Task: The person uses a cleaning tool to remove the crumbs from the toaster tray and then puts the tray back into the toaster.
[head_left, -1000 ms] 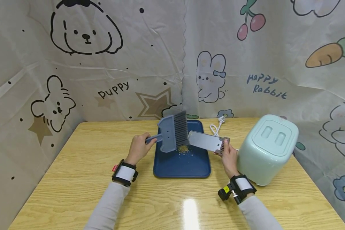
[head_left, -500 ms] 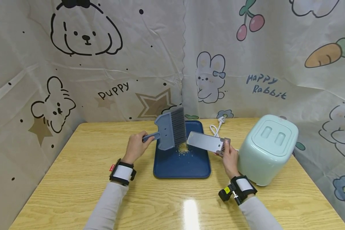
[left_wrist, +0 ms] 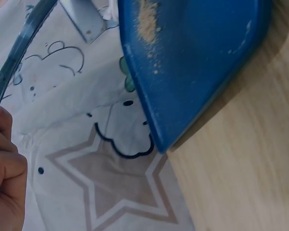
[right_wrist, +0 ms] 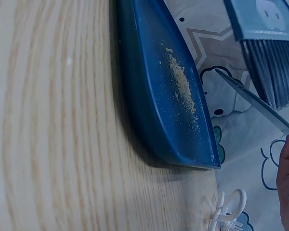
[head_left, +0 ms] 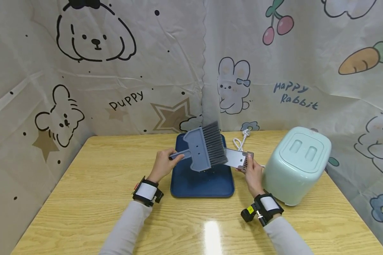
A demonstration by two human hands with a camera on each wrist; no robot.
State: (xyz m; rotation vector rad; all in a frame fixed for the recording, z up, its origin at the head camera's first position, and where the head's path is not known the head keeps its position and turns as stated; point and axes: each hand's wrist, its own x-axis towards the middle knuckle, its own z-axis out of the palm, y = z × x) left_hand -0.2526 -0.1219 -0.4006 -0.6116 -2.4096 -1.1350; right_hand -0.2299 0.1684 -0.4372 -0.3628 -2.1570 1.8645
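My left hand [head_left: 164, 164] grips the handle of a blue-grey brush [head_left: 198, 150] with dark bristles. The bristles overlap a flat metal crumb tray [head_left: 233, 157] in the head view. My right hand [head_left: 253, 173] pinches that crumb tray at its slotted grey end, and the plate reaches leftward over a navy serving tray [head_left: 199, 187]. From the right wrist, the metal plate [right_wrist: 255, 103] appears edge-on, raised above the serving tray, with the bristles [right_wrist: 274, 70] beside it. A small pile of yellowish crumbs [right_wrist: 181, 84] lies in the serving tray, mostly hidden by the brush in the head view.
A mint-green toaster [head_left: 297, 166] stands to the right, close beside my right hand. Its white cord and plug [head_left: 241, 140] lie behind the serving tray. A printed cloth [head_left: 131, 78] hangs along the back edge of the wooden table [head_left: 92, 184].
The brush first shifts slightly left, then sweeps right with my left hand until it covers much of the metal plate and the crumbs. My right hand stays almost still.
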